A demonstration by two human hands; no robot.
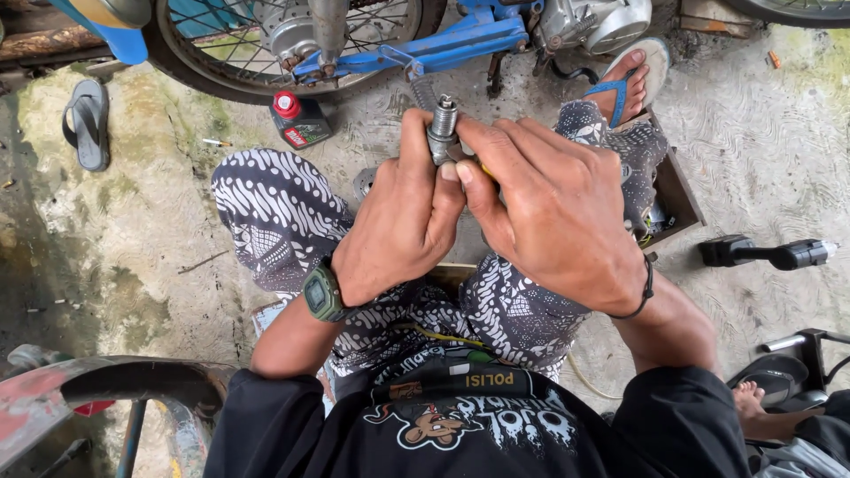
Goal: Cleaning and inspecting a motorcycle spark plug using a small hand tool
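Note:
A small metal spark plug (442,124) stands upright between both hands, above my patterned trousers. My left hand (403,212), with a green watch on its wrist, pinches the plug's lower body from the left. My right hand (553,208), with a black cord at the wrist, closes on the same part from the right; a bit of yellow shows under its fingers, and I cannot tell what it is. The plug's lower end is hidden by the fingers.
A blue motorbike frame (425,49) and spoked wheel (257,40) stand just ahead. A dark oil bottle with a red cap (297,119) sits on the concrete. A wooden box (677,195) lies right, a black tool (766,254) further right, a sandal (87,124) left.

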